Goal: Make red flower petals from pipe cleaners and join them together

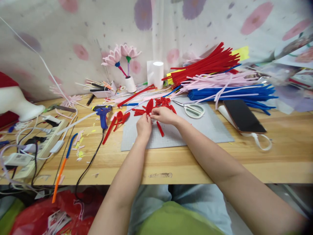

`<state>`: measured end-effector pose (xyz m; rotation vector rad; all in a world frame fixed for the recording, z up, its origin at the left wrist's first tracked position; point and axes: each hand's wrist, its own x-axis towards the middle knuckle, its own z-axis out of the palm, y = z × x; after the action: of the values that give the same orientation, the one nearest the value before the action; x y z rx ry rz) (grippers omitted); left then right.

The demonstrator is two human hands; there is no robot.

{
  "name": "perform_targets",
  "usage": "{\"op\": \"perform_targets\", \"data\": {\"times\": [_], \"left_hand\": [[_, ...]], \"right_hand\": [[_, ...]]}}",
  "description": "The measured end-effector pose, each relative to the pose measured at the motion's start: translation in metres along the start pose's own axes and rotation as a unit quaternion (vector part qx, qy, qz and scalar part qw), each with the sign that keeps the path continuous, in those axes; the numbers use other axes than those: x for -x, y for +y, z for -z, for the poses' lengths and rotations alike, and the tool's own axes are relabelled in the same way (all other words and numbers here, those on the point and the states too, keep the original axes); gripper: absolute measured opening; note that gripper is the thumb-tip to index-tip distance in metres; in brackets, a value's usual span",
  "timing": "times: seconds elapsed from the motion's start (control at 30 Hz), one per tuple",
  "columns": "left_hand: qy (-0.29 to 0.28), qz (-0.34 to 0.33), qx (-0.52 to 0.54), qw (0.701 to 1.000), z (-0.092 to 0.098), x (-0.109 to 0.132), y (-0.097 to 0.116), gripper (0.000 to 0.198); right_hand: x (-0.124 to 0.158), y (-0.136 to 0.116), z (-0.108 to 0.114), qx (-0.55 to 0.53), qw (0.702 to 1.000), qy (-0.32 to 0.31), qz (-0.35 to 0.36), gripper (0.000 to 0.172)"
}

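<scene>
My left hand [143,125] and my right hand [163,115] meet over a grey mat [207,129], both pinched on a red pipe-cleaner petal [149,106] that stands upright between them. More red petals [166,101] lie in a heap just behind my right hand. Another red piece [160,129] lies on the mat below my hands. Two or three red petal stems [117,120] lie left of the mat.
A blue glue gun [102,115] lies left of the mat, white scissors [193,109] and a black phone [243,116] to its right. Red, pink and blue pipe-cleaner bundles [220,76] fill the back right. A power strip [41,143] with cables sits at far left. Pink flowers [121,55] stand at the back.
</scene>
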<state>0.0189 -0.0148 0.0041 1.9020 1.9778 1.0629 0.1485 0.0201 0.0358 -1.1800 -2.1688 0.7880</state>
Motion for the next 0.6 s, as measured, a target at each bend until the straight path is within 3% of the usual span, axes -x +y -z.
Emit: {"op": "perform_targets", "data": {"times": [0.23,0.43,0.6], "left_hand": [[-0.057,-0.009,-0.093,0.994,0.001,0.001,0.01,0.027],[-0.126,-0.031,-0.221,0.967,0.005,0.002,0.021,0.029],[-0.15,-0.127,-0.233,0.952,0.007,0.004,0.016,0.03]], "right_hand": [[0.004,-0.015,0.008,0.155,0.986,-0.006,0.061,0.015],[0.001,-0.011,0.012,0.299,0.934,0.061,0.185,0.02],[-0.001,0.001,0.02,0.277,0.952,0.004,0.128,0.021]]}}
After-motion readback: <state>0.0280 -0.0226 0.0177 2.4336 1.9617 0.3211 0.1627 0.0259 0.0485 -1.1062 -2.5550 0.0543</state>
